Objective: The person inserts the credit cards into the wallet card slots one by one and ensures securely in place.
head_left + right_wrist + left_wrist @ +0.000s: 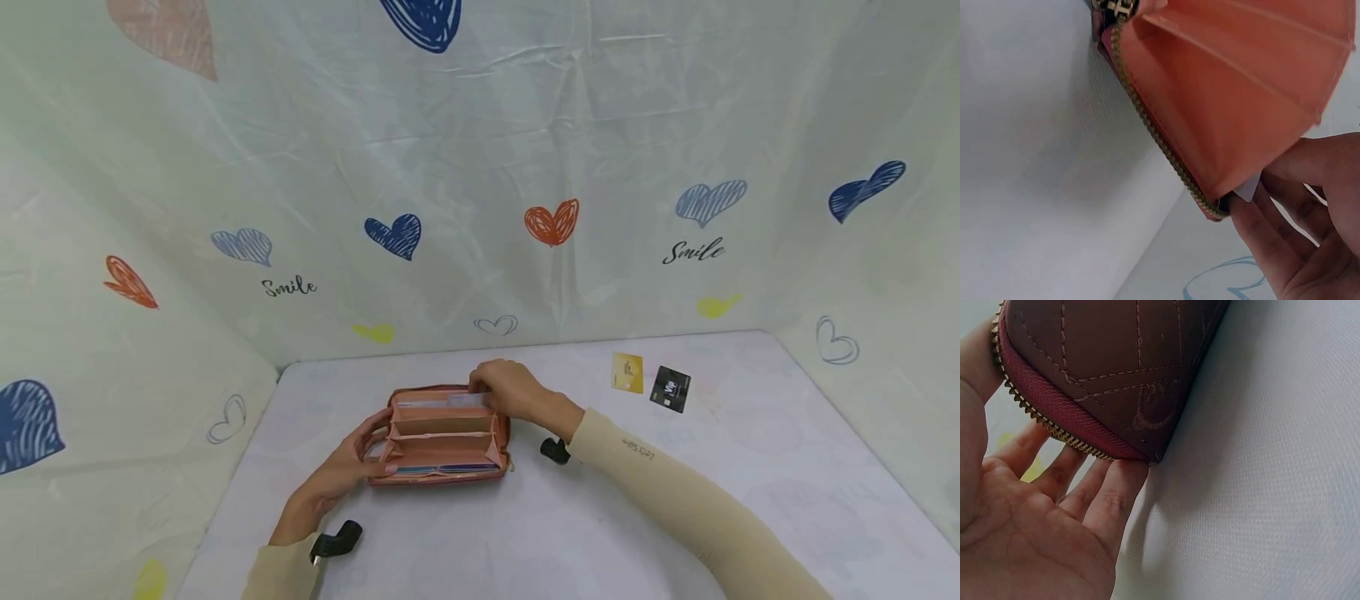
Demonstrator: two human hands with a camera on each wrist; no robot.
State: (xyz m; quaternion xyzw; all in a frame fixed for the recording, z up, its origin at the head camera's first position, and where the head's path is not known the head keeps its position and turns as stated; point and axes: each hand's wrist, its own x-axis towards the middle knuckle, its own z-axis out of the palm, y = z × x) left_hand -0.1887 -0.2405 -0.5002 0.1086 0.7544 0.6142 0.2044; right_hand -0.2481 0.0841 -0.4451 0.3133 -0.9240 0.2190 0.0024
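At the left of the table [247,500], the left hand [341,471] rests against the near left end of the open pink wallet [446,433], fingers fairly straight along its edge rather than curled round it; the left wrist view shows the fingertips [1124,478] touching the quilted outer shell just by the brass zipper teeth [1035,412]. The wallet lies near the middle of the table, spread open with its accordion pockets facing up. Over its far rim, the right hand [510,390] is bent down and seems to pinch a pale card [1249,187] at a rear slot, though the right wrist view shows only a white corner of it against the fingers [1272,219], so the hold is probably a light pinch. The wallet looks light and soft-sided, with thin gussets that will fold and give; it is best steadied by its firmer zippered edge or spine, while the card, stiff and slick, wants a pinch on its exposed edge. Further right, well apart from the wallet, a yellow card [627,372] and a black card [670,388] lie flat just beside each other.
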